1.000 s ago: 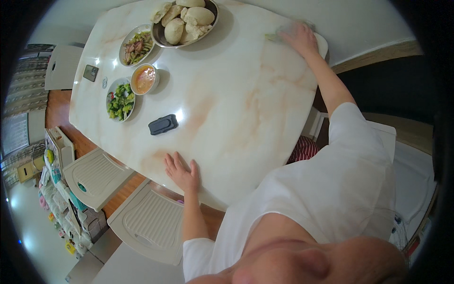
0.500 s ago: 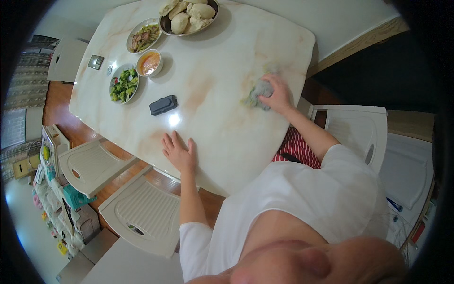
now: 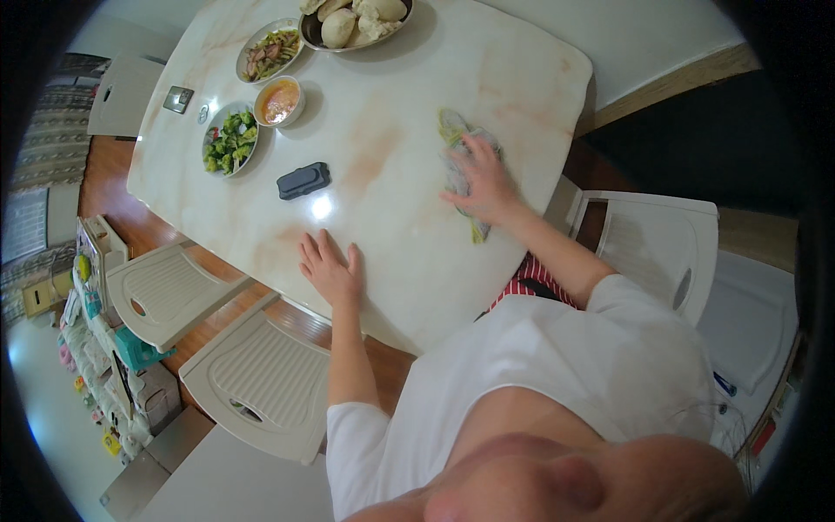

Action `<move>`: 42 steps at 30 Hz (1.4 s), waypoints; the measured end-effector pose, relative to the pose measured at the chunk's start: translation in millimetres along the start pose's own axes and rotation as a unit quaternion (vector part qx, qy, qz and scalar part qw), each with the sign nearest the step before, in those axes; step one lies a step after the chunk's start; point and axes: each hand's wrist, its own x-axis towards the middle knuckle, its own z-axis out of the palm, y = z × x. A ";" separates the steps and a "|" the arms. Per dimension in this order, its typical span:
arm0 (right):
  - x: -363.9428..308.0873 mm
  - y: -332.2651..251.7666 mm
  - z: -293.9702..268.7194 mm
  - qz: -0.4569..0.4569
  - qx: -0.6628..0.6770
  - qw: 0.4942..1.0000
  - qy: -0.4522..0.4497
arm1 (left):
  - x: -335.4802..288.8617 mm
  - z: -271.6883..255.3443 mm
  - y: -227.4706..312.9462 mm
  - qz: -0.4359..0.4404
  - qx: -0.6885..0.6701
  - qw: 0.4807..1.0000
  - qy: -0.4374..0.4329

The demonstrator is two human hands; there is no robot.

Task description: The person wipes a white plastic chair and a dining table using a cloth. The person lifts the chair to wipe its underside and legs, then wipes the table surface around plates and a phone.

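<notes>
My right hand (image 3: 487, 186) lies on a grey and yellow-green cloth (image 3: 455, 130) on the right part of the marble-patterned table (image 3: 391, 261). Its fingers are spread over the cloth, which sticks out past them on the far and near sides. Nearer the front edge, my left hand (image 3: 332, 274) rests palm down on the tabletop, fingers apart and holding nothing. Just beyond it sits a small dark grey case-like object (image 3: 303, 181).
Farther back stand a plate of broccoli (image 3: 231, 143), a bowl of orange-red food (image 3: 279, 102), a plate of mixed food (image 3: 270, 52) and a metal bowl of pale buns (image 3: 357, 26). Light chairs (image 3: 261, 383) line the near left; another chair (image 3: 657, 244) is at the right.
The cloth was bunched in my right hand; now it is spread out in a longer strip beneath loosened fingers. That hand has moved slightly left. My left hand stays in place.
</notes>
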 end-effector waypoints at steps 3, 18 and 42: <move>17.6 2.3 12.2 0.024 -0.103 0.994 -0.030 | 0.6 0.8 -0.7 -0.006 0.028 0.999 -0.015; 279.3 152.3 3.9 0.136 -0.191 0.967 0.099 | 0.6 -0.5 -1.1 -0.029 -0.003 0.999 -0.046; -75.5 -17.2 9.2 -0.219 0.117 0.959 -0.136 | 0.7 1.8 0.6 -0.001 0.000 1.000 -0.010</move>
